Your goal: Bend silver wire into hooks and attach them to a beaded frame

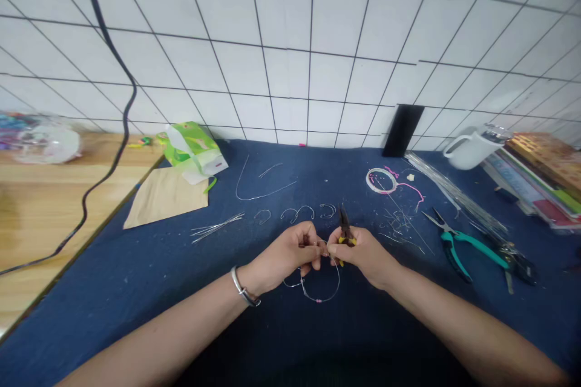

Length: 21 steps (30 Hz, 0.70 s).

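At the middle of the table's near side, my left hand (293, 254) is closed, thumb and fingers pinching a thin wire loop (338, 284). The loop hangs below both hands and carries a few small pink beads (319, 300) at its bottom. My right hand (361, 255) is closed around small pliers (345, 228) with dark jaws pointing away and yellow handles. Its thumb and forefinger also pinch the wire, touching the left fingertips. The exact pinch point is partly hidden. Just beyond the hands lie several curved wire pieces (305, 213).
Straight wires (216, 228) lie left, with a green packet (193, 148) behind. To the right are a white ring dish (367, 180) with pink bits, wire scraps (399, 222), teal-handled pliers (481, 242), a wire bundle (454, 190), a white mug (472, 150) and books (540, 184).
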Available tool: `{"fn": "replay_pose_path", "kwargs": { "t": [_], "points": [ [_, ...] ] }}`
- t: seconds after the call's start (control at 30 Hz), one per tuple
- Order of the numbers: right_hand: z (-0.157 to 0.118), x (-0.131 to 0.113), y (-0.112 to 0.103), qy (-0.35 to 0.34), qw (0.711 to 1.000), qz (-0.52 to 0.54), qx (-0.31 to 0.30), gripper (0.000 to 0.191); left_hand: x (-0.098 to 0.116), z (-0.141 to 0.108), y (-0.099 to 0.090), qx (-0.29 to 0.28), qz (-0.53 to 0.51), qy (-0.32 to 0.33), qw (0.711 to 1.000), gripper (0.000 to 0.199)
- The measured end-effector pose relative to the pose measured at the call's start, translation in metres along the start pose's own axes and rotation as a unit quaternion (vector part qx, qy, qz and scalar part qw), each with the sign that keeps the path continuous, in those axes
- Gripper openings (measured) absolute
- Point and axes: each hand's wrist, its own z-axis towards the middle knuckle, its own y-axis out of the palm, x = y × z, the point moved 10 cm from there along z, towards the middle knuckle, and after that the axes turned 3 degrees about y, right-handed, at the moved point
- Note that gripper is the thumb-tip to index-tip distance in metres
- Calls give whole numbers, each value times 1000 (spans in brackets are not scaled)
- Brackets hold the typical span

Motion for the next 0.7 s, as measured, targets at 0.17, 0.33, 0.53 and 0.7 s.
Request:
{"fn": "replay_pose_path", "kwargs": {
  "t": [0.17,0.33,0.53,0.7],
  "points": [
    [2,4,-2,3,999,39,2,9,-3,1,1,-12,-2,-19,1000,13],
    [1,2,-2,2,1000,23,-5,8,-8,2,1,-17,-20,-40,999,16],
    [-1,-3,0,9,1000,-12,-7,4,-10,1,1,-7,-55,-54,997,17],
    [0,2,4,15,999,14,-28,7,-9,1,-2,16,-52,-29,998,17]
  ]
}}
